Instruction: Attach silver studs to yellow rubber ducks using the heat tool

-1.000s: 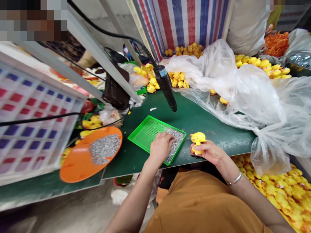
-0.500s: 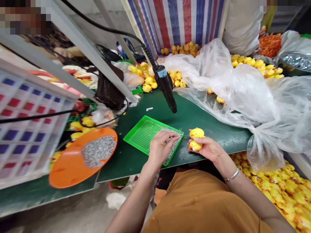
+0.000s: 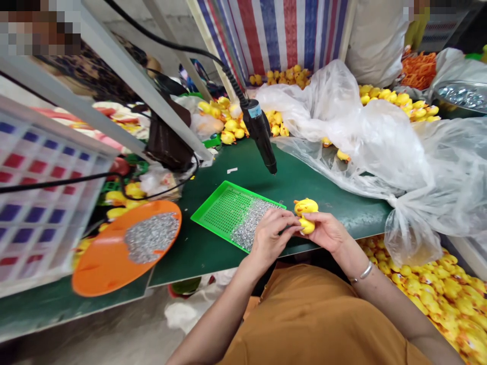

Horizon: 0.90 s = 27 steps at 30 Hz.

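Note:
A yellow toy duck with an orange beak is gripped in my right hand, thumb along its body, above the table's front edge. My left hand reaches in from the left, and its pinched fingertips touch or nearly touch the duck's lower body. Whatever sits in that pinch is too small to make out. Under and behind my left hand lies a green perforated tray, its right part covered with small silver screws. A black electric screwdriver hangs above the table, beyond both hands.
An orange dish with more silver screws stands left of the tray. Clear plastic sheeting covers the table's right side. Many yellow ducks fill a container at lower right. A white plastic crate stands far left; a black cable hangs overhead.
My left hand has moved right, from the screws at the tray's right end to the duck. My right hand keeps its hold on the duck, nearly in place.

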Each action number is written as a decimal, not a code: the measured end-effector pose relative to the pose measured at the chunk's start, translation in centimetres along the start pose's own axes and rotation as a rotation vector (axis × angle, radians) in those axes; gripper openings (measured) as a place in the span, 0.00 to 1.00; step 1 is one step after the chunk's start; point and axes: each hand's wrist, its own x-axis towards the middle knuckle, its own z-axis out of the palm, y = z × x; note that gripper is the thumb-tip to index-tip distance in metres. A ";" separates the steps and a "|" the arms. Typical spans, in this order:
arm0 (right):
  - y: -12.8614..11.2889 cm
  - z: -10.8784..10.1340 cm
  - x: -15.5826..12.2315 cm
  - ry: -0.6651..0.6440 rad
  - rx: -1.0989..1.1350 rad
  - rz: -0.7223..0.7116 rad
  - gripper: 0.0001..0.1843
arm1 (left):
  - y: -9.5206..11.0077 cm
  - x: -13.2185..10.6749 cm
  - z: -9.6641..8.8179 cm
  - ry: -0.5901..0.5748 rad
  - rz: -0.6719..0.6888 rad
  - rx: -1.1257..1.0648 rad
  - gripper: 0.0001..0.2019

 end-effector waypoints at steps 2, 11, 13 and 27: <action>0.0 0.1 0.0 0.011 0.014 0.012 0.22 | -0.1 0.0 0.0 0.001 0.005 0.008 0.03; 0.0 0.0 -0.2 0.035 0.014 0.038 0.20 | -0.7 1.2 -1.3 0.138 -0.178 0.010 0.15; 0.0 -0.3 -0.1 0.070 -0.013 0.040 0.18 | -2.7 3.5 -2.3 0.368 -0.288 0.030 0.22; 0.0 -1.3 1.4 0.347 -0.115 -0.022 0.09 | -4.1 14.5 -3.1 0.431 -0.187 -0.653 0.23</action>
